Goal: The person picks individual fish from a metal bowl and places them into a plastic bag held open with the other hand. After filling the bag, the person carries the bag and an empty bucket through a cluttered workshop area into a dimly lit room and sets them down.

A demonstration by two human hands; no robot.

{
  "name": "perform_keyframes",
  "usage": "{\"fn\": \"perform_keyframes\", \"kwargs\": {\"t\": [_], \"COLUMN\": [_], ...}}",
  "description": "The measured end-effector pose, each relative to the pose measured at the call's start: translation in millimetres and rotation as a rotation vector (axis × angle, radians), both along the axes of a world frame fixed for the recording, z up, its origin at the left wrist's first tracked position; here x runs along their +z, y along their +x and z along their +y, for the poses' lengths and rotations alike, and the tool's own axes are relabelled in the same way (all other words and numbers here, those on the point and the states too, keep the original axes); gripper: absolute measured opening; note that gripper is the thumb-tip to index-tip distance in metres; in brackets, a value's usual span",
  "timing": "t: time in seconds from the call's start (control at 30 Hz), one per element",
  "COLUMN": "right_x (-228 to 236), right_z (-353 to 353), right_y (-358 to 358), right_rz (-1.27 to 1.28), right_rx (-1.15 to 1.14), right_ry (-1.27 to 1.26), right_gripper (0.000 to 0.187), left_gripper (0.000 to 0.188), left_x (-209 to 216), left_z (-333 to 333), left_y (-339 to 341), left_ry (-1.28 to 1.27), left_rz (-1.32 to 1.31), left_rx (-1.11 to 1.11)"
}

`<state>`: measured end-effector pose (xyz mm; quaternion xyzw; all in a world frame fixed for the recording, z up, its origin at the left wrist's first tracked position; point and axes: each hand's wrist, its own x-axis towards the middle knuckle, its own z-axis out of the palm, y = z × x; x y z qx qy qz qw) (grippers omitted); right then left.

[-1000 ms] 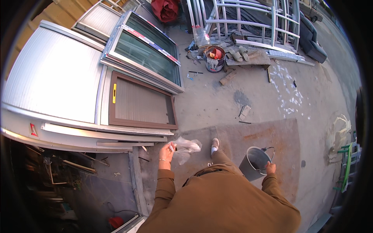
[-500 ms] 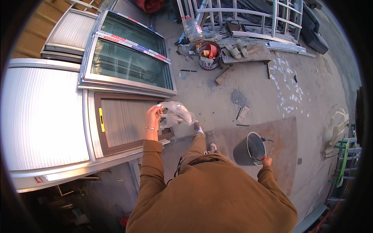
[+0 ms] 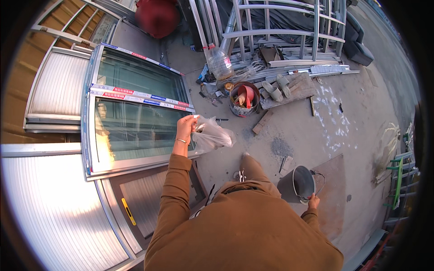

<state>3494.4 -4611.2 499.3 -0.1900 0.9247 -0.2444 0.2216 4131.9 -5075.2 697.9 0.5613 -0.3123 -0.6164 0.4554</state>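
Observation:
In front of me on the left, my left hand (image 3: pixel 185 127) is closed on the gathered top of a clear plastic bag (image 3: pixel 213 136). The bag hangs out to the right of my fingers; something pale shows through it, too blurred to name. Down on the right, my right hand (image 3: pixel 313 201) is wrapped round the edge of a dark grey bucket (image 3: pixel 289 186). That bucket tilts sideways with its mouth toward the right, and its thin wire handle (image 3: pixel 323 177) stands out past the rim. Its inside looks bare where it shows.
Framed glass windows (image 3: pixel 135 128) and ribbed panels lie on my left, a yellow level (image 3: pixel 128 211) among them. Ahead stand a tub (image 3: pixel 238 108) with red things in it, a plastic jug (image 3: pixel 219 64), slippers (image 3: pixel 273 91) on a board and metal frames (image 3: pixel 271 34). A green-railed ladder (image 3: pixel 398 180) is at right.
I have stepped forward; the tub, windows and frames now sit nearer. Both hands keep their holds on the bag and the bucket.

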Motion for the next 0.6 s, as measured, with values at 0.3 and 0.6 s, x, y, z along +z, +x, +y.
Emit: {"fn": "perform_keyframes", "kwargs": {"t": [0.3,0.6], "right_x": [-26,-37], "right_z": [-183,-389], "right_y": [53,69], "right_rz": [-0.037,-0.015], "right_rx": [0.014,0.010], "right_ry": [0.235,0.220], "right_gripper": [0.050,0.054], "left_gripper": [0.016,0.021], "left_x": [21,52], "left_z": [-249,-468], "left_y": [51,125], "left_ry": [-0.061,-0.176], "left_rz": [0.031,0.006], "left_rx": [-0.033,0.008]}}
